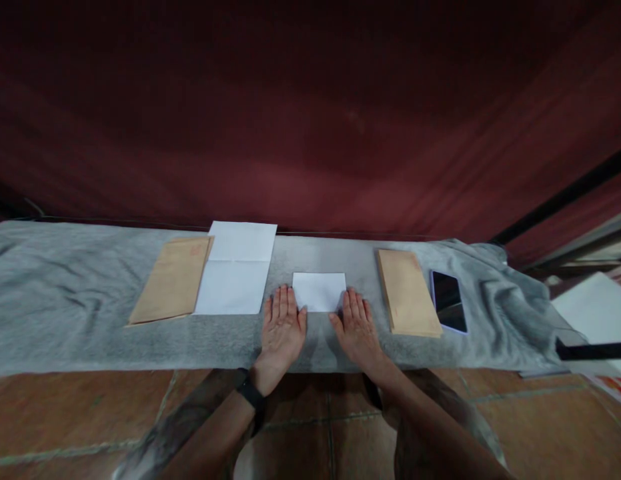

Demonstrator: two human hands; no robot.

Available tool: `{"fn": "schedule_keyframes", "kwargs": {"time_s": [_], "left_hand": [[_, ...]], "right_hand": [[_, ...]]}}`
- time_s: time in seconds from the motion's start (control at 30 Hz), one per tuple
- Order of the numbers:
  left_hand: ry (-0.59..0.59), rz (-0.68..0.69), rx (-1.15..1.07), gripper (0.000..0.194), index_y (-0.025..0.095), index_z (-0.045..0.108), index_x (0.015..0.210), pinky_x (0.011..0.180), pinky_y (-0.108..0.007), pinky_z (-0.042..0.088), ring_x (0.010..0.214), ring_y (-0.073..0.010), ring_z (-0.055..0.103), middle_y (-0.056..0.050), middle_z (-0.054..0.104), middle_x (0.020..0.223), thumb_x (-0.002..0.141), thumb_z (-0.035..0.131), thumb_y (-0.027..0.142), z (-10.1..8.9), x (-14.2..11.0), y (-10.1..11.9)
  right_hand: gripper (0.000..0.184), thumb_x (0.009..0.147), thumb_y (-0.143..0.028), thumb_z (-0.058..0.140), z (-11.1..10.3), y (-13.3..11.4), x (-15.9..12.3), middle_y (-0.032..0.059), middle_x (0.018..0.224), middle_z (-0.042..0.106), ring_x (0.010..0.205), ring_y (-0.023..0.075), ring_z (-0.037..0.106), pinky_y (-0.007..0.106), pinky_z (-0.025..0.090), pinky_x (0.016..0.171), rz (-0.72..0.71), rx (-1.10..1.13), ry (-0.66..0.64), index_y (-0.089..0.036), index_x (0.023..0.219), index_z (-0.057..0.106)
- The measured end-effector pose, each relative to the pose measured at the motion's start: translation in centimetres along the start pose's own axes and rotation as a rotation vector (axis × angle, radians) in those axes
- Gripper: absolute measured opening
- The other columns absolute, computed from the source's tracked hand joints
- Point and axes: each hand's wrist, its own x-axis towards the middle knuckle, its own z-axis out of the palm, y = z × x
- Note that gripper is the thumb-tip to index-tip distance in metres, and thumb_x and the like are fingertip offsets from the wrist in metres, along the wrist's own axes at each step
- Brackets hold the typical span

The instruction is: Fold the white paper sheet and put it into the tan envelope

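Note:
My left hand [283, 323] lies flat and open on the grey cloth [65, 293], its fingertips beside the left edge of a small folded white paper [319, 291]. My right hand [357, 325] also lies flat with fingers stretched, touching the paper's right lower corner. Neither hand holds anything. A black band is on my left wrist.
A sheet of white paper [237, 270] with a fold line lies to the left, beside a brown envelope [173, 280]. On the right lie a stack of brown envelopes [407, 300] and a dark phone [449, 301]. A red curtain hangs behind. Tiled floor is below.

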Motion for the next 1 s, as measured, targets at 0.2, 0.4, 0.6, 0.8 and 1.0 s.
{"fn": "schedule_keyframes", "kwargs": {"time_s": [0.2,0.4,0.6,0.8,1.0], "left_hand": [[-0.036,0.215,-0.083,0.059,0.007,0.028,0.159,0.125,-0.047,0.029,0.154,-0.0248,0.029,-0.017,0.038,0.162,0.103,0.03,0.027,0.2,0.7,2.0],[-0.085,0.369,-0.073,0.066,0.012,0.021,0.162,0.126,-0.05,0.027,0.156,-0.0251,0.023,-0.015,0.033,0.165,0.099,0.037,0.021,1.9,1.1,3.1],[-0.164,0.284,-0.043,0.064,0.011,0.023,0.161,0.126,-0.05,0.025,0.156,-0.0248,0.021,-0.017,0.031,0.166,0.099,0.034,0.02,2.3,2.2,2.6],[-0.223,0.176,0.003,0.061,0.006,0.03,0.158,0.127,-0.045,0.023,0.156,-0.025,0.021,-0.017,0.03,0.166,0.099,0.028,0.017,1.5,3.4,2.5],[-0.228,0.099,0.025,0.059,0.003,0.031,0.157,0.127,-0.045,0.021,0.156,-0.0253,0.022,-0.018,0.029,0.166,0.101,0.025,0.019,1.1,4.1,2.2]], "right_hand": [[0.066,0.108,-0.047,0.02,-0.6,-1.0,1.8,0.0179,0.166,0.028,0.155,0.0297,0.023,0.055,0.026,0.123,-0.035,0.163,-0.026,-0.008,0.161,0.028],[0.068,0.108,-0.046,0.009,-1.1,-3.4,3.8,0.0135,0.166,0.031,0.156,0.0236,0.022,0.044,0.024,0.127,-0.078,0.307,-0.131,-0.007,0.158,0.035],[0.065,0.109,-0.042,0.01,-0.1,-4.1,4.8,0.0139,0.162,0.039,0.155,0.0222,0.025,0.046,0.025,0.126,-0.057,0.284,-0.148,-0.009,0.158,0.036],[0.063,0.11,-0.041,0.012,0.8,-3.7,5.5,0.0142,0.164,0.036,0.155,0.0225,0.025,0.045,0.022,0.125,-0.063,0.215,-0.169,-0.009,0.156,0.04],[0.061,0.11,-0.042,0.019,1.3,-3.2,5.6,0.0155,0.163,0.035,0.154,0.0257,0.026,0.046,0.02,0.125,-0.045,0.12,-0.139,-0.007,0.156,0.038]]}}
